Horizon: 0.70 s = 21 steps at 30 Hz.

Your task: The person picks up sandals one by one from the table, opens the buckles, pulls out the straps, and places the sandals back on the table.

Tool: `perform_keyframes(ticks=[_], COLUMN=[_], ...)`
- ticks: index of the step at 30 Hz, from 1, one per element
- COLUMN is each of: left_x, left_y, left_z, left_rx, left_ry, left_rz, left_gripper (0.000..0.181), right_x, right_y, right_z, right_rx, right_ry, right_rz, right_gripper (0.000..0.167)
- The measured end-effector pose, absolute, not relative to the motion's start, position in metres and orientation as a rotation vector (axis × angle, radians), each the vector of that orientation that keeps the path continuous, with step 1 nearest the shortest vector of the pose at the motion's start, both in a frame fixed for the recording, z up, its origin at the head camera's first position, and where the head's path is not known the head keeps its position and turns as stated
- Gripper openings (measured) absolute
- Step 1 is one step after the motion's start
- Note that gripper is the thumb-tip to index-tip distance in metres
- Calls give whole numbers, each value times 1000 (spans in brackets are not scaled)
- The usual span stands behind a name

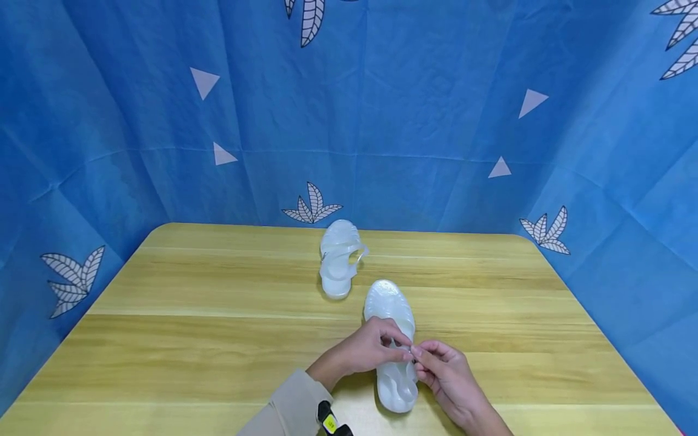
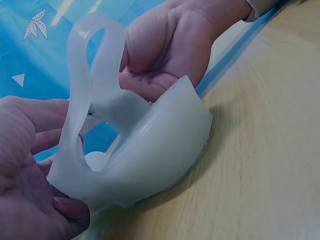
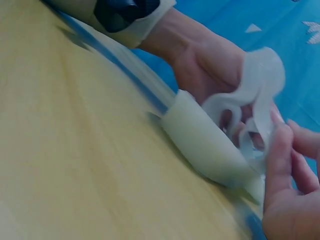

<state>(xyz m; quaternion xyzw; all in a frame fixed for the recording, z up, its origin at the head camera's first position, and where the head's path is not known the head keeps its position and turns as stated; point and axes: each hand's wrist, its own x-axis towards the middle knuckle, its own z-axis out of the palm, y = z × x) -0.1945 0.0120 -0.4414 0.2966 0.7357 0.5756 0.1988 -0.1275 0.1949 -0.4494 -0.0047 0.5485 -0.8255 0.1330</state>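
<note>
A translucent white jelly sandal [image 1: 397,387] lies on the table, toe pointing away and heel toward me. My left hand [image 1: 373,346] reaches across its straps, and the thumb and fingertips pinch the strap at the sandal's right side. At that same spot my right hand [image 1: 449,381] pinches the strap from outside, the fingertips of both hands nearly meeting. A small metal stud shows on the strap in the left wrist view, where the heel strap [image 2: 77,65] stands up in a loop. What exactly lies between the fingertips is partly hidden.
A matching sandal [image 1: 339,260] stands farther back, a little to the left, its side strap sticking out. The wood-grain table [image 1: 207,339] ends in rounded far corners. Behind and beside it hangs a blue curtain [image 1: 414,121] with leaf and triangle prints.
</note>
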Motion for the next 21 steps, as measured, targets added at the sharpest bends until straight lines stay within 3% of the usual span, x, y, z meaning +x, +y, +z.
perform_keyframes(ticks=[7, 21], left_x=[-196, -195], left_y=[8, 8], left_z=[-441, -441], left_rx=[799, 763], left_ry=[2043, 2035], left_rz=[1598, 1618], left_gripper=[14, 13], right_x=[-128, -128], right_y=[210, 206], right_z=[-449, -455], right_rx=[-210, -152], right_ry=[1509, 1666], right_rz=[-2310, -2330], right_gripper=[18, 16])
